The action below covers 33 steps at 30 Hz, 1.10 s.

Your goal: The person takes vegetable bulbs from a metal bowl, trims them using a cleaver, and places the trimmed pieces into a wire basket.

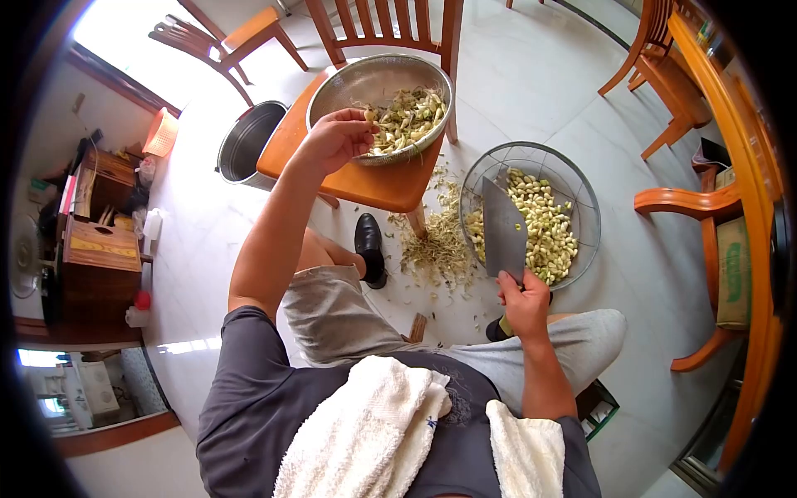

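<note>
My left hand (339, 138) reaches over the near-left rim of a metal colander (336, 87), its fingers curled together. Whether a bulb is between the fingertips I cannot make out. Inside the colander lie untrimmed onion-like bulbs (411, 116) with roots and dry bits. In my right hand (525, 303) is the handle of a cleaver (503, 228), its broad blade pointing away from me over a wire-mesh basket (586, 195). A small pale-green piece sticks to the blade. Trimmed white and green bulbs (544, 224) fill the basket's middle, partly hidden by the blade.
The colander stands on a wooden chair (374, 184). Root and stem trimmings (436, 249) are heaped on the tiled floor between chair and basket. A dark bucket (253, 141) is left of the chair. More wooden furniture (689, 199) lines the right. A white towel (365, 427) hangs over my chest.
</note>
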### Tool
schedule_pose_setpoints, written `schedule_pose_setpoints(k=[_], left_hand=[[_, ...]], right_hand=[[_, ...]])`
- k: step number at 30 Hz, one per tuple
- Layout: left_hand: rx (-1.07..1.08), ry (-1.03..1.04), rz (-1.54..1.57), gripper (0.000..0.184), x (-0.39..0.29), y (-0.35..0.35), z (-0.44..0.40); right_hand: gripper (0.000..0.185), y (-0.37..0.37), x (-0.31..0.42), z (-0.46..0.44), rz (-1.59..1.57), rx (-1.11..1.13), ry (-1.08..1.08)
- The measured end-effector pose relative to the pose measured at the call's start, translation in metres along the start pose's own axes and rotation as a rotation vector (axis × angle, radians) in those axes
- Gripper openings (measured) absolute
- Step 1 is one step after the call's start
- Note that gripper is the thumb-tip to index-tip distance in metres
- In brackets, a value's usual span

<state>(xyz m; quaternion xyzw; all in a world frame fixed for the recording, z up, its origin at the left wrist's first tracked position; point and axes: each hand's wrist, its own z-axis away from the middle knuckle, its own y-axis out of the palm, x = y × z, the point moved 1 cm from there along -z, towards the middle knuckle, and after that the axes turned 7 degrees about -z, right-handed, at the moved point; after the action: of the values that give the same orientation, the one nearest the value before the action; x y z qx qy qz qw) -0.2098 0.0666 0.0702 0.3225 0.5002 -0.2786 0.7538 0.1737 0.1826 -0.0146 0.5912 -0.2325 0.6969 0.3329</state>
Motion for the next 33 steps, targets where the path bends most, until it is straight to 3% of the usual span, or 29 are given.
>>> schedule_pose_setpoints(k=[5, 8, 11, 16, 19, 23, 25, 26, 28, 33], left_hand=[[-0.009, 0.043, -0.047, 0.011, 0.007, -0.002, 0.001], [-0.151, 0.102, -0.133, 0.011, 0.003, 0.008, 0.007], [-0.091, 0.195, -0.071, 0.012, 0.007, 0.005, 0.006], [0.083, 0.082, 0.136, 0.013, 0.013, 0.058, 0.050], [0.248, -0.052, 0.264, 0.019, 0.037, 0.081, 0.067], [0.255, -0.186, 0.249, 0.019, 0.072, 0.112, 0.086], [0.290, -0.251, 0.239, 0.024, 0.089, 0.121, 0.094], [0.279, -0.262, 0.254, 0.014, 0.093, 0.126, 0.098], [0.258, -0.246, 0.165, 0.016, 0.104, 0.129, 0.099], [0.231, -0.251, 0.076, 0.019, 0.118, 0.128, 0.101]], right_hand=[[0.013, 0.003, 0.001, 0.000, 0.022, 0.013, 0.003], [0.013, 0.004, -0.002, -0.001, 0.018, 0.029, -0.008], [0.012, 0.005, -0.002, -0.001, 0.009, 0.037, -0.047], [0.008, 0.005, -0.002, 0.000, 0.076, 0.039, -0.191], [0.010, 0.009, 0.020, 0.004, 0.335, 0.019, -0.557], [0.024, 0.010, 0.020, 0.006, 0.432, -0.019, -0.738], [0.031, 0.008, 0.023, 0.010, 0.483, 0.014, -0.718], [0.032, 0.008, 0.025, 0.011, 0.517, 0.022, -0.735], [0.037, 0.007, 0.022, 0.012, 0.570, 0.040, -0.763], [0.037, 0.007, 0.023, 0.012, 0.637, 0.088, -0.792]])
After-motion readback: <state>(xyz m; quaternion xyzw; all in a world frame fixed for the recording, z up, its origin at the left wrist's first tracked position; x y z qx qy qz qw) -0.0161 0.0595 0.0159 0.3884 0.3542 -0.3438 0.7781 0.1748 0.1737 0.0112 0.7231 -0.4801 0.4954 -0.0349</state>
